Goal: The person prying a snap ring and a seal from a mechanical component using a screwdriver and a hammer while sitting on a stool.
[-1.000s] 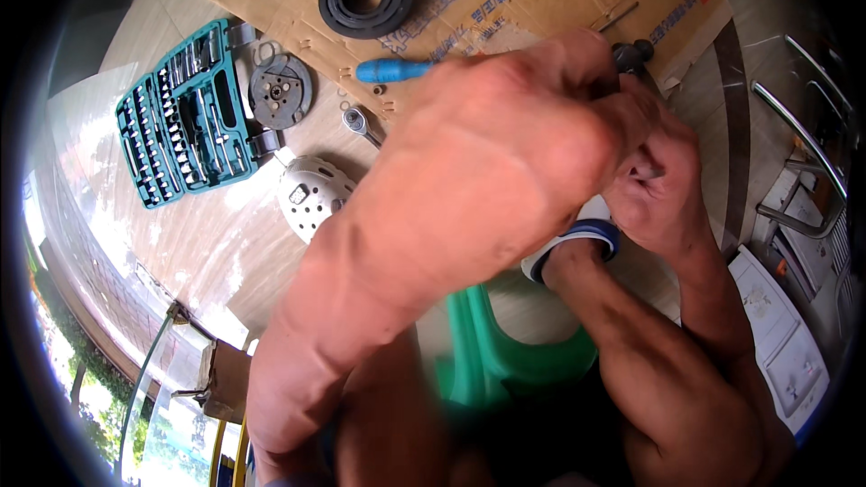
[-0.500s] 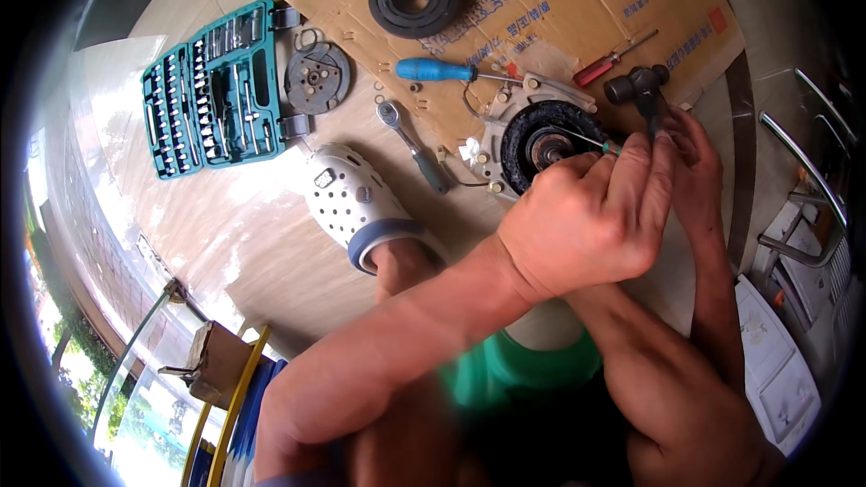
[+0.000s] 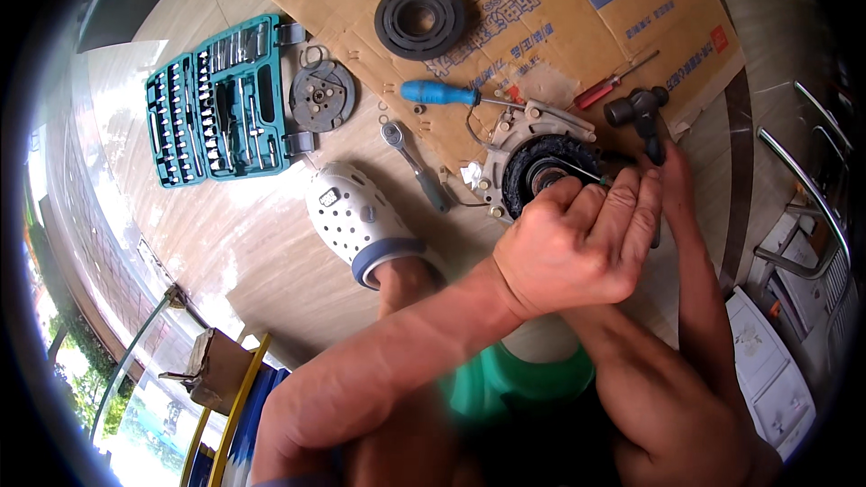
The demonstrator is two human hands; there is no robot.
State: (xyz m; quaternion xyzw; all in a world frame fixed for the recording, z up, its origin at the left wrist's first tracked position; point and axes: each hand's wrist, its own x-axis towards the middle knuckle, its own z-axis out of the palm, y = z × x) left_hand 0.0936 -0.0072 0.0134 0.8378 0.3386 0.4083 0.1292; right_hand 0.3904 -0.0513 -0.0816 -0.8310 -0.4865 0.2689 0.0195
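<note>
My left hand (image 3: 577, 243) is closed around a small screwdriver (image 3: 579, 170), its handle mostly hidden in the fist. The thin shaft reaches into the black, greasy ring (image 3: 519, 182) of a round metal machine part (image 3: 494, 162) with bolted lugs. Beyond the left hand, my right hand (image 3: 672, 176) is partly covered and closed on a hammer (image 3: 639, 110), whose dark head shows above the fist, to the right of the machine part. A blue-handled screwdriver (image 3: 437, 92) lies against the part's far side. A red-handled screwdriver (image 3: 600, 90) rests on the cardboard behind the hammer.
Flattened cardboard (image 3: 559, 32) covers the far floor, with a black grooved pulley (image 3: 419, 20) on it. A round metal plate (image 3: 322, 96), a ratchet (image 3: 415, 165) and a green socket set (image 3: 221, 104) lie to the left. My shoe (image 3: 361, 221) stands near the ratchet.
The whole view has shifted slightly, so the floor items sit lower in the picture. My right hand has moved a little left and is more hidden behind the left fist. Both tools stay held.
</note>
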